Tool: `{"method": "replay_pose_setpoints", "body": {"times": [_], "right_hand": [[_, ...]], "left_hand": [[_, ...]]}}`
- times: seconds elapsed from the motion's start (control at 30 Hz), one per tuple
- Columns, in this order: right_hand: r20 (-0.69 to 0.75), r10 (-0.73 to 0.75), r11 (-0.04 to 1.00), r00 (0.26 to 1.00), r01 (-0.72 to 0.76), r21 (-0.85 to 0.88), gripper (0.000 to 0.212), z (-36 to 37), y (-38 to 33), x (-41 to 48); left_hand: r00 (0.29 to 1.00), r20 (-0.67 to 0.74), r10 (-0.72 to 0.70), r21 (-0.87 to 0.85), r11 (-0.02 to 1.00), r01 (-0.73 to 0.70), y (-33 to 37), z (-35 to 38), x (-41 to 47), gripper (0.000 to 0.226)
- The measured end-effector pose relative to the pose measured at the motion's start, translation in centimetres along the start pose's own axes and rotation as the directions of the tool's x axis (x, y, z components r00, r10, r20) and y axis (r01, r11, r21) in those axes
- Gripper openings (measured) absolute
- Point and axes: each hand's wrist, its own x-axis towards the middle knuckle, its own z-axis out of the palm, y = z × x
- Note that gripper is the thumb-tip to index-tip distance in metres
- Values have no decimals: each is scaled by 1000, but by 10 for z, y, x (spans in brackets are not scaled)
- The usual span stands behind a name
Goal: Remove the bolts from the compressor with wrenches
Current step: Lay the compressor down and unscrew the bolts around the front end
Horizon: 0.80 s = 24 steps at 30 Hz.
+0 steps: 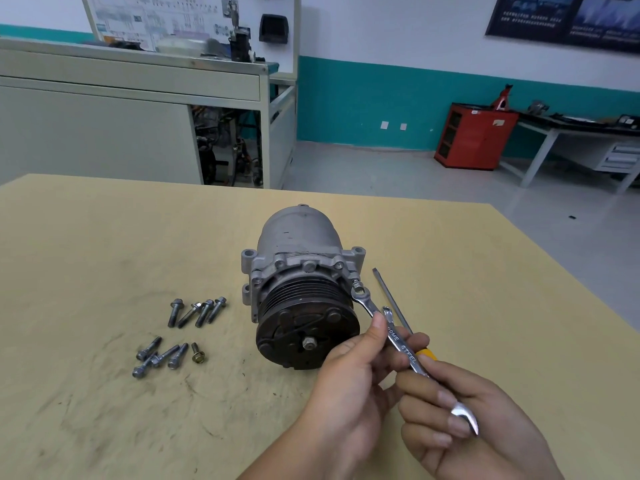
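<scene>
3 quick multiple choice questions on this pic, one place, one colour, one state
1. The loose bolts lie: A) left of the compressor B) on it C) on the floor
2. The screwdriver handle is: A) red B) yellow C) blue
3. The ring wrench is: A) flat on the table B) seated on a compressor bolt C) in a cabinet

1 A: two clusters at its left.
2 B: yellow shows by the right hand, which holds a second wrench.
3 B: its ring circles that bolt; the left hand grips it.
</scene>
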Motion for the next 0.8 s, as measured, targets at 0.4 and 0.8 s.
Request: {"method": "replay_pose_setpoints", "body": {"times": [0.4, 0.8], "right_hand": [[-97, -151, 989, 984, 151, -8, 46, 5, 13, 5], [-185, -222, 967, 957, 191, -168, 47, 6, 17, 4]], "left_hand": [[997, -78, -21, 42, 999, 24, -4, -1, -1, 34], [998, -58, 18, 14, 1000, -18, -7, -1, -1, 32]]}}
